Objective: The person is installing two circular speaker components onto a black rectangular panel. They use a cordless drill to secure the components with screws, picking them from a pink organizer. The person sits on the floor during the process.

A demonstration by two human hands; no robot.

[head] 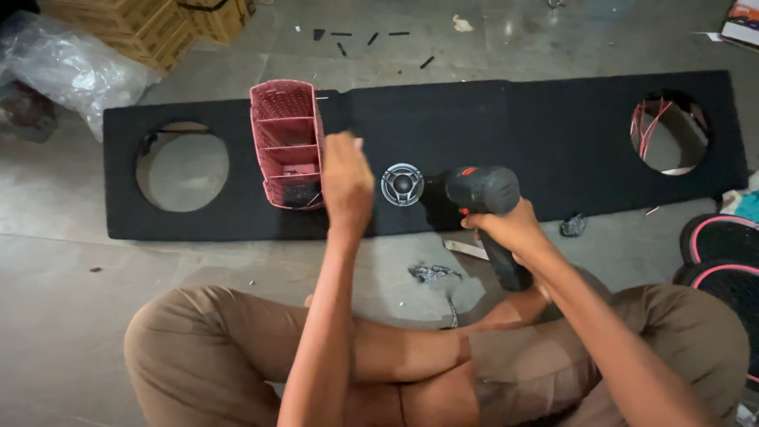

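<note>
1. I see the long black carpeted board (490, 134) lying flat on the floor.
2. The pink basket (286, 142) stands on it.
3. My right hand (510, 229) grips the cordless drill (484, 194).
4. My left hand (346, 183) is clenched beside the small round speaker (402, 184).

One head-worn view only, so there is no second view to share the scene with; it looks steeply down from above the seated person's crossed legs (316, 356) toward the concrete floor (63, 300); it faces forward across the lap to the long black carpeted speaker board (553, 134), which lies crosswise and nearly fills the width; the board's far edge and cardboard boxes (150, 24) mark the top of the frame; the camera sits near, with the left hand (346, 183) and right hand (510, 229) at mid-frame and forearms running out the bottom edge.
</note>
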